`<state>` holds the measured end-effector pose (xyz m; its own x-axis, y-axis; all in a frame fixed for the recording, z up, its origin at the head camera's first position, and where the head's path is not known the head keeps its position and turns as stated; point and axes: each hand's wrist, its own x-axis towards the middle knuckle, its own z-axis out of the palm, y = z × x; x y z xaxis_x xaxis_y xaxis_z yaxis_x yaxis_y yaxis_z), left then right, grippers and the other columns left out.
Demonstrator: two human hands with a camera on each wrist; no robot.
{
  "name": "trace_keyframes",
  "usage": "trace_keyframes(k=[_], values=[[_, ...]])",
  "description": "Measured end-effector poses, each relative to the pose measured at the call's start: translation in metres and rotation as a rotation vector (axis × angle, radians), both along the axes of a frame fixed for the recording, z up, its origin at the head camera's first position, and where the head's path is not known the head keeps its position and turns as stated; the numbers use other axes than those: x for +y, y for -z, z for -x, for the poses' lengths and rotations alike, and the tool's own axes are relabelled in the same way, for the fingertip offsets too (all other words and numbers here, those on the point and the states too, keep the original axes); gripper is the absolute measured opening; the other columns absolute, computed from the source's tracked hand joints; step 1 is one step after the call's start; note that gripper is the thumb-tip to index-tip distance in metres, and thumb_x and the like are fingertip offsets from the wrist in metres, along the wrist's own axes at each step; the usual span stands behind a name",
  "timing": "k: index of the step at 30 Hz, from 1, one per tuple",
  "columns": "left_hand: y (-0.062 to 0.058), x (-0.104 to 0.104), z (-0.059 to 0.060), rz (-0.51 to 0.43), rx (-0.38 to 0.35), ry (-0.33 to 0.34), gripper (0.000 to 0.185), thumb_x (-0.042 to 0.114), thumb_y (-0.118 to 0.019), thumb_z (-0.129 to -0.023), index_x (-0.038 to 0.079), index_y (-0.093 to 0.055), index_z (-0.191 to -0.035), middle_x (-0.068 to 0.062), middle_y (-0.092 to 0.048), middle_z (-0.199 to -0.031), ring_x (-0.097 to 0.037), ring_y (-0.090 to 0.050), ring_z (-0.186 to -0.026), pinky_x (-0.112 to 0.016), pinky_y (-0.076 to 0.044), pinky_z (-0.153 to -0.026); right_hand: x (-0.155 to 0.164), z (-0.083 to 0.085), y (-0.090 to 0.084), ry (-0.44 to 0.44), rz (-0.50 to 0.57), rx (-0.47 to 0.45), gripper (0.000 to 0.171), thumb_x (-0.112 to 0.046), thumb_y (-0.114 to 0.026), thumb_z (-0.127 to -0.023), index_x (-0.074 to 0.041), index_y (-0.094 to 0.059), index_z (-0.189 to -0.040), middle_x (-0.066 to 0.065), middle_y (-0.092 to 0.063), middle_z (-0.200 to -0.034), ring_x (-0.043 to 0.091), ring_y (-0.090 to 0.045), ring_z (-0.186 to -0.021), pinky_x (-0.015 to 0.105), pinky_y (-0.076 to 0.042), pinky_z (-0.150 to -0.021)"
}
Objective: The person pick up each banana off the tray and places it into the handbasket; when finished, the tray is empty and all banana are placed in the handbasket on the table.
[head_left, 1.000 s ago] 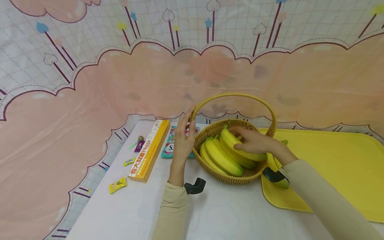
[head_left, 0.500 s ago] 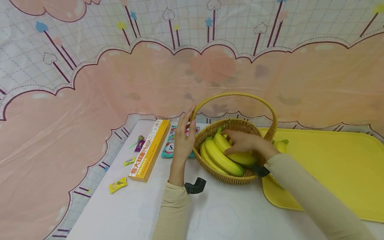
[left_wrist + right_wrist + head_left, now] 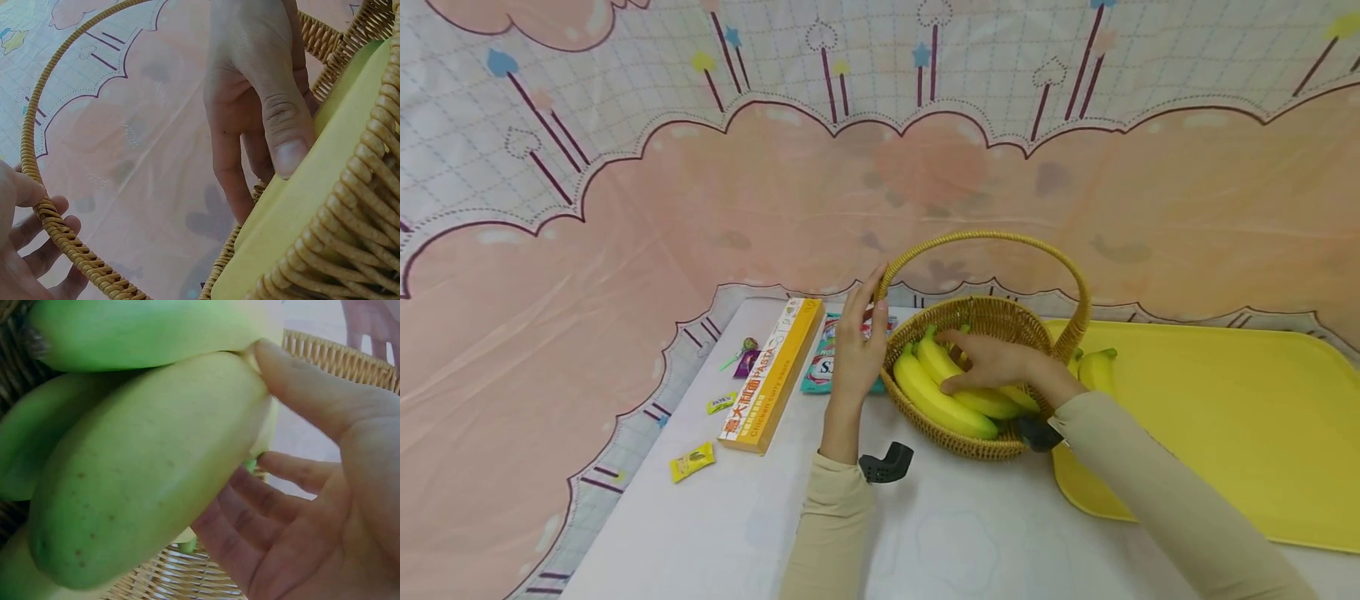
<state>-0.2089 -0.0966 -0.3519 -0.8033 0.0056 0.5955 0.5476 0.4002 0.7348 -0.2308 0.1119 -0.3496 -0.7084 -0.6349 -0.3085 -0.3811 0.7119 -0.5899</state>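
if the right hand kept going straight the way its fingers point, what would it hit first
Most likely the far-left inner wall of the wicker basket. The right hand lies over the bananas, fingers aimed left across the basket toward the left hand at the handle's base. Depth is hard to judge.

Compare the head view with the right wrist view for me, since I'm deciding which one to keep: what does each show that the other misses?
Only the head view shows the table layout: the pasta box, the yellow tray, small candy packets, and the left hand holding the basket handle.

Only the right wrist view shows the right hand's underside: its thumb presses the bananas while its fingers curl beneath them.

Both show the right hand holding the bananas inside the wicker basket.
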Motion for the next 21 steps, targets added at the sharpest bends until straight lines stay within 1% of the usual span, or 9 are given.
trace_keyframes(k=[4,8,11,14,17,21], values=[[0.001,-0.001,0.000,0.000,0.001,0.000,0.042,0.019,-0.041,-0.102,0.023,-0.042,-0.144,0.001,-0.048,-0.142,-0.017,-0.048,-0.125,-0.045,-0.046,-0.098,0.002,-0.002,0.003,0.002,0.028,-0.003,0.073,-0.046,-0.053,-0.093,-0.009,-0.024,-0.149,0.019,-0.049,-0.137,0.032,-0.050,-0.123,0.047,-0.043,-0.101],[0.001,-0.001,0.002,-0.006,0.000,0.007,0.044,0.013,-0.043,-0.101,0.022,-0.042,-0.144,-0.001,-0.048,-0.142,-0.018,-0.047,-0.125,-0.045,-0.047,-0.097,0.003,-0.003,0.002,0.015,0.066,0.013,0.067,-0.044,-0.046,-0.097,-0.007,-0.025,-0.148,0.020,-0.046,-0.140,0.035,-0.047,-0.127,0.050,-0.039,-0.105],[0.003,-0.002,0.003,-0.008,0.001,0.008,0.044,0.013,-0.043,-0.101,0.021,-0.042,-0.144,-0.001,-0.048,-0.141,-0.017,-0.047,-0.124,-0.045,-0.047,-0.096,0.007,-0.002,0.002,0.021,0.067,0.042,0.064,-0.042,-0.046,-0.098,-0.007,-0.028,-0.148,0.018,-0.049,-0.137,0.034,-0.050,-0.123,0.048,-0.041,-0.103],[0.003,-0.002,0.003,-0.008,0.010,0.010,0.043,0.014,-0.043,-0.101,0.021,-0.042,-0.143,0.000,-0.048,-0.142,-0.017,-0.047,-0.125,-0.045,-0.047,-0.096,0.015,-0.005,0.001,0.031,0.074,0.079,0.059,-0.039,-0.048,-0.097,-0.009,-0.033,-0.145,0.015,-0.054,-0.132,0.031,-0.054,-0.117,0.046,-0.045,-0.097],[0.003,-0.002,0.003,-0.010,0.021,0.010,0.043,0.014,-0.043,-0.101,0.020,-0.042,-0.143,0.000,-0.047,-0.143,-0.017,-0.047,-0.126,-0.045,-0.047,-0.096,0.025,-0.010,-0.001,0.052,0.114,0.117,0.052,-0.036,-0.050,-0.097,-0.010,-0.040,-0.141,0.013,-0.056,-0.130,0.028,-0.055,-0.115,0.044,-0.047,-0.094],[0.002,-0.001,0.003,-0.024,0.013,0.012,0.043,0.010,-0.044,-0.100,0.016,-0.043,-0.143,-0.003,-0.047,-0.143,-0.020,-0.047,-0.126,-0.047,-0.047,-0.097,0.039,-0.020,-0.004,0.087,0.194,0.149,0.047,-0.033,-0.050,-0.098,-0.009,-0.045,-0.138,0.015,-0.054,-0.133,0.029,-0.055,-0.116,0.045,-0.047,-0.095]])
